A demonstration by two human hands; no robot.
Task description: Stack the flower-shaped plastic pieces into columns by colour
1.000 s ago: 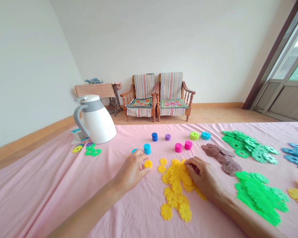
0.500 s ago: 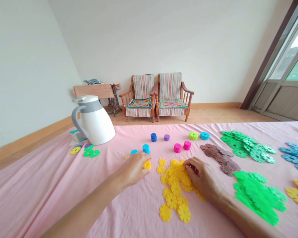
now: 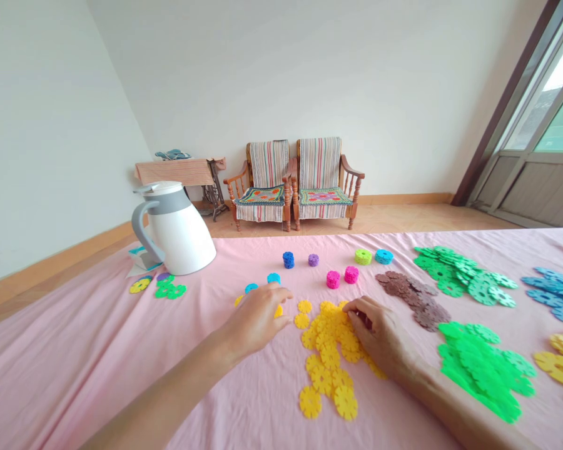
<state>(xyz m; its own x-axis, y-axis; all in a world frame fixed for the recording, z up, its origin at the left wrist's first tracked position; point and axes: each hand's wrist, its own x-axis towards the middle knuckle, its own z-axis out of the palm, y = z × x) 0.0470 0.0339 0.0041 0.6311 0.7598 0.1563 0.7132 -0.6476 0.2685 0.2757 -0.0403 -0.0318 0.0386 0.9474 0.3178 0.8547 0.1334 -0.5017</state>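
Observation:
My left hand (image 3: 258, 317) hovers left of the yellow pile, thumb and fingers apart, with nothing between them. Just behind its fingers, partly covered, is a small stack of yellow snowflake discs (image 3: 279, 310). A light-blue stack (image 3: 273, 278) and another light-blue disc piece (image 3: 251, 288) show beyond its knuckles. My right hand (image 3: 380, 328) rests at the right side of the loose yellow snowflake discs (image 3: 328, 340). Its fingers are curled together, the tips touching the pile's upper edge; what they pinch, if anything, is hidden.
Further back stand dark-blue (image 3: 288, 260), purple (image 3: 313, 260), pink (image 3: 333, 279) and lime (image 3: 363, 256) stacks. Brown (image 3: 415, 300) and green (image 3: 483, 369) piles lie right. A white jug (image 3: 181, 234) stands at left on the pink cloth (image 3: 206, 400).
My left hand has opened away from the yellow stack and shifted slightly right, its fingers now spread. My right hand stays at the yellow pile. The view has shifted slightly.

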